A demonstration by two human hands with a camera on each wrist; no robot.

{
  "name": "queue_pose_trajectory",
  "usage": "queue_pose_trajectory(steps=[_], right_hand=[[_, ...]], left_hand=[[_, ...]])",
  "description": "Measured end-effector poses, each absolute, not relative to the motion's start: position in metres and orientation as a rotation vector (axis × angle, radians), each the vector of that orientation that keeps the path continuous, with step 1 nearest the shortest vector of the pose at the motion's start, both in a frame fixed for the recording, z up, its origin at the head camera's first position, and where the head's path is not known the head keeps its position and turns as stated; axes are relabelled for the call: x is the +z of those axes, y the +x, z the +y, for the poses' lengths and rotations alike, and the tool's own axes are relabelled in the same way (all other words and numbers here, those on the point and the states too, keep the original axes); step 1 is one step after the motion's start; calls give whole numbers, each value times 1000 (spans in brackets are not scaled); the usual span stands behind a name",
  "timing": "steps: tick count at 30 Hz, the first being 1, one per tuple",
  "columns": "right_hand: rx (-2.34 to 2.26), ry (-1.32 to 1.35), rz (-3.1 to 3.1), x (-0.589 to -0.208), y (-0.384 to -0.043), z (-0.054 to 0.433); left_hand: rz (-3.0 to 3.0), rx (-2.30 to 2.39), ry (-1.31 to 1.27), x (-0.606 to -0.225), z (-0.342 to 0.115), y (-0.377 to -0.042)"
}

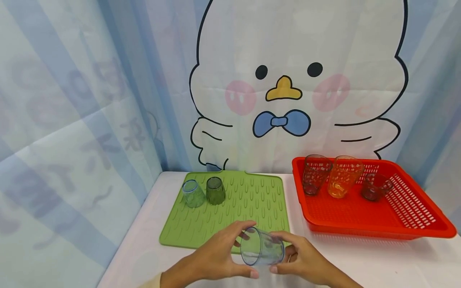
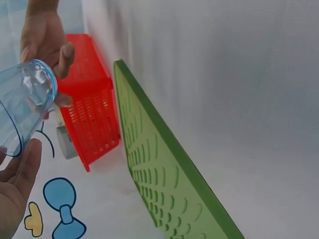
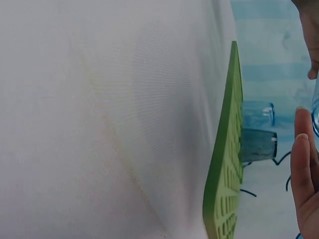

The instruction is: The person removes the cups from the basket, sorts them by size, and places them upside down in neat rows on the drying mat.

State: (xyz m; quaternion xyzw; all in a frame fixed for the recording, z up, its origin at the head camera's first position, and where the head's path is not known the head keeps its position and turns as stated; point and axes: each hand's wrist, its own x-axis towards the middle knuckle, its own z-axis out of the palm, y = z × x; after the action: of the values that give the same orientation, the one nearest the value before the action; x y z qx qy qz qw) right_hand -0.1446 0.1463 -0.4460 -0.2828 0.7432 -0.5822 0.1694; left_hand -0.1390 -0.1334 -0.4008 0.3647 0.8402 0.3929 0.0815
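A clear bluish drinking glass (image 1: 266,249) lies tilted on its side in the air, over the near edge of the green drying mat (image 1: 252,200). Its mouth faces left. My left hand (image 1: 219,252) holds it about the rim end, fingers above and thumb below. At the base end my right hand (image 1: 304,258) grips it between fingers and thumb. The left wrist view shows the left fingers (image 2: 27,169) against the glass (image 2: 30,94). Only part of the right hand (image 3: 305,169) shows in the right wrist view, where the glass is mostly cut off.
On the mat's back left stand a bluish glass (image 1: 193,194) and a dark glass (image 1: 215,191). A red plastic basket (image 1: 360,228) at the right holds a dark tall glass (image 1: 314,176), an orange glass (image 1: 343,178) and a small dark cup (image 1: 374,188). A printed curtain (image 1: 281,148) hangs behind.
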Motion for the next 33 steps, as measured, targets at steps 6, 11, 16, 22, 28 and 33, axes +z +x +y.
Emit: queue_pose_trajectory(steps=[6, 11, 16, 22, 28, 33], right_hand=[[-1657, -785, 2163, -439, -145, 147], [-1668, -782, 2198, -435, -145, 146], [-1707, -812, 2183, -431, -144, 143], [-1732, -809, 2184, -429, -141, 138], [-1739, -805, 2191, -430, -141, 133], [-1740, -814, 2214, -429, -143, 132]], left_hand=[[2548, 1169, 1047, -403, -135, -140], [2543, 1184, 970, -407, -137, -141], [2526, 1173, 940, -409, -138, -142], [2504, 1156, 917, -409, -142, -142], [2495, 1131, 873, -413, -144, -140], [2452, 1136, 826, -417, -148, -140]])
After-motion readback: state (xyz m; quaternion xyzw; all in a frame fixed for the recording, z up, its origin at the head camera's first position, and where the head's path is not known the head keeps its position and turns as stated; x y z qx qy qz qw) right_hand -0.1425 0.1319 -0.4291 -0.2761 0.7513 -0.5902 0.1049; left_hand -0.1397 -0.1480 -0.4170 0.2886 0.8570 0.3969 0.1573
